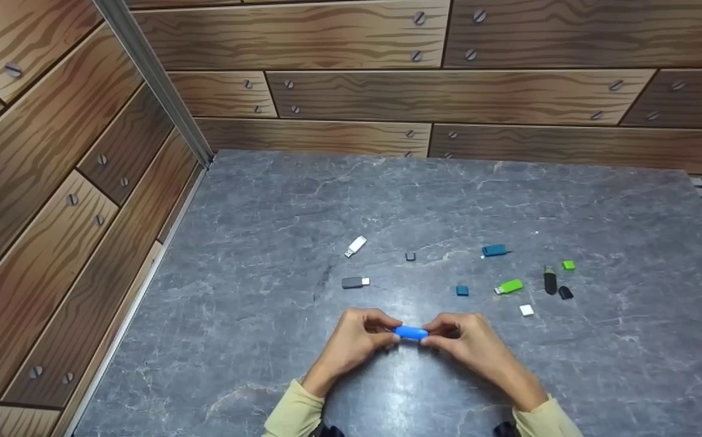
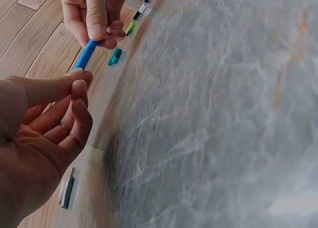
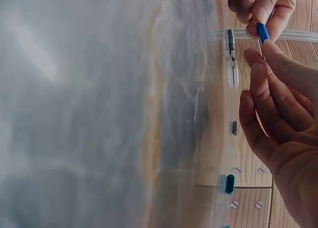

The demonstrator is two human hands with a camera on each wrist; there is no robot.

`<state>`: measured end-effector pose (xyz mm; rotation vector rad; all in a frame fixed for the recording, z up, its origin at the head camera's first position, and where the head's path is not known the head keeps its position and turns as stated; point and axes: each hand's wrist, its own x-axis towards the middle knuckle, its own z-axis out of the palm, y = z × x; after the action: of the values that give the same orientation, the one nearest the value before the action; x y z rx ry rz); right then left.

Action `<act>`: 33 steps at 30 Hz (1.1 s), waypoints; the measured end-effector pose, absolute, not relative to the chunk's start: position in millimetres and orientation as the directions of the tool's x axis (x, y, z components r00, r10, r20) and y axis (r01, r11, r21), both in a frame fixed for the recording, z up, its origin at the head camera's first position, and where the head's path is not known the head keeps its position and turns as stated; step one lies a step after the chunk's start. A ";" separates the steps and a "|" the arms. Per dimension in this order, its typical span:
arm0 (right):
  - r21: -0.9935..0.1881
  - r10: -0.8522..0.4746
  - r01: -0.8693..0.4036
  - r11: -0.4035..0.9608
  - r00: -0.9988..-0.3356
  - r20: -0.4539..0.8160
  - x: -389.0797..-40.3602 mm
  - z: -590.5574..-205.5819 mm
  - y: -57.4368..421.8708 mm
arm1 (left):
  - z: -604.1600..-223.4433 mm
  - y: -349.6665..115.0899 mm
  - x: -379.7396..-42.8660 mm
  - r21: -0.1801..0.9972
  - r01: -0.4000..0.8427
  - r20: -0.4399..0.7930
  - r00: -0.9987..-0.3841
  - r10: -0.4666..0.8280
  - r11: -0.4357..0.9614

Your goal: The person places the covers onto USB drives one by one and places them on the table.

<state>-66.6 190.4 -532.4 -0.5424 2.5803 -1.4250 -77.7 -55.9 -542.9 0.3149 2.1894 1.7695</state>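
A blue USB stick is held level between both hands, just above the front part of the table. At its left end, the thumb and fingertips of my left hand pinch it. My right hand grips the opposite end in the same way. The blue body also shows between the hands in the left wrist view, and a short piece of it in the right wrist view. No metal plug is visible on it; fingertips cover both ends, so whether a cap is on cannot be told.
Beyond the hands lie a white USB stick, a dark grey one, a teal one, a green one and a black one. Small loose caps are scattered among them, including a white cap. Wood-patterned walls border the table.
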 end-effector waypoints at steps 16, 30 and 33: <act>-0.757 -0.416 -0.277 0.591 -0.909 0.008 -71.1 -531.5 192.3 | -541.2 -53.5 -82.4 0.873 0.195 -0.032 -0.892 0.451 0.447; -0.744 -0.414 -0.234 0.626 -0.908 -0.063 -73.7 -535.8 189.4 | -540.4 -50.2 -79.3 0.750 0.334 0.033 -0.881 0.471 0.571; -0.743 -0.414 -0.223 0.631 -0.907 -0.080 -74.3 -535.8 189.1 | -539.8 -48.9 -79.5 0.728 0.351 0.042 -0.881 0.472 0.589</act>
<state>-74.3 189.1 -535.8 -0.5194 2.6105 -1.1412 -79.5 -48.9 -539.8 0.6938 2.6589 1.1676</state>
